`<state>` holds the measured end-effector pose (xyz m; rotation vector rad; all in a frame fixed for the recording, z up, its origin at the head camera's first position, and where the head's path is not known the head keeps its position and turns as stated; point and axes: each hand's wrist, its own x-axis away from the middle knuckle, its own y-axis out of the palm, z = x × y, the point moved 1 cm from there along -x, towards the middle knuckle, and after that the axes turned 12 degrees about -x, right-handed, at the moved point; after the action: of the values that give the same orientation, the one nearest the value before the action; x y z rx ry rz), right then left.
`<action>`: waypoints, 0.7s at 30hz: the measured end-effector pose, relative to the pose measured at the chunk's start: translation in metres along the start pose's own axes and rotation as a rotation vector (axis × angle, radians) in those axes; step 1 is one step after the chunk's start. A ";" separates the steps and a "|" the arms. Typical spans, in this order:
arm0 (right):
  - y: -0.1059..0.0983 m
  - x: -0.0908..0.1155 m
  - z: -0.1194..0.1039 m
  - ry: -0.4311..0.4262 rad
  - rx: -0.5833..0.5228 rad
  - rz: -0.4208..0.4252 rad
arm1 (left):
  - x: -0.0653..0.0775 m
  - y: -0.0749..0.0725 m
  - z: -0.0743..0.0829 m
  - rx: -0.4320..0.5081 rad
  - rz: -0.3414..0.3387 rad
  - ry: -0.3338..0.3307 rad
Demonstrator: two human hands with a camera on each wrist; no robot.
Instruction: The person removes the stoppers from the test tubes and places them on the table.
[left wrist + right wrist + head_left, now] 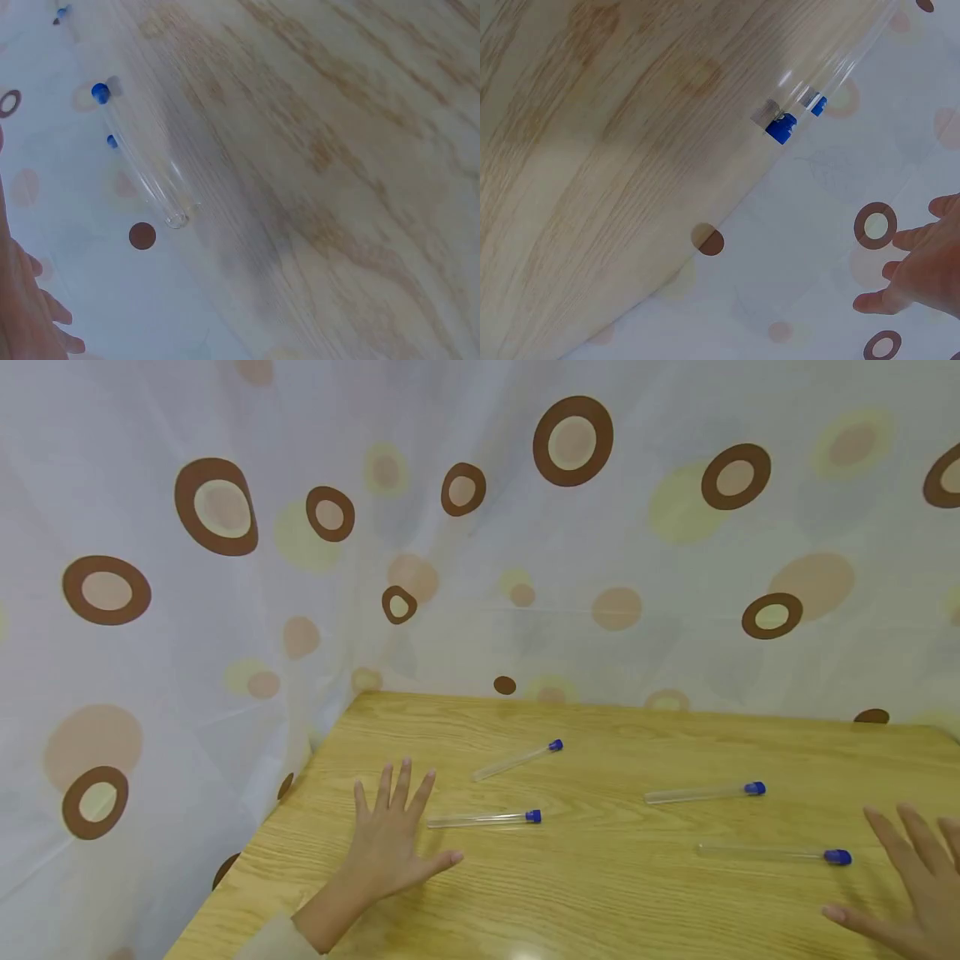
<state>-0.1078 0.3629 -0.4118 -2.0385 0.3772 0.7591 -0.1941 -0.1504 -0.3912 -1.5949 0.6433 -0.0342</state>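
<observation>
My left hand, fingers spread and straight, is held over the left part of the table with nothing in its grasp. Just right of its fingers lies a clear test tube with a blue cap; a second capped tube lies slanted farther back. At the right edge of the head view my right hand also has its fingers spread, partly cut off by the frame. The nearest tube to it has its blue cap pointing toward that hand. Another tube lies behind. All caps face right.
The wooden table has a light grain and ends at the back against a white curtain with brown, yellow and peach circles. The curtain also runs along the left table edge.
</observation>
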 end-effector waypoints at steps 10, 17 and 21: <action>0.004 -0.001 0.001 0.132 0.065 -0.114 | -0.001 -0.002 0.002 -0.018 -0.040 0.013; 0.010 -0.009 0.000 0.112 0.186 -0.234 | -0.005 -0.004 0.008 -0.025 -0.073 0.021; 0.015 -0.014 -0.005 0.096 0.183 -0.303 | -0.008 -0.004 0.012 -0.016 -0.110 0.008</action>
<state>-0.1248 0.3503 -0.4109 -1.9056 0.1780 0.4263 -0.1951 -0.1365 -0.3865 -1.6455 0.5628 -0.1178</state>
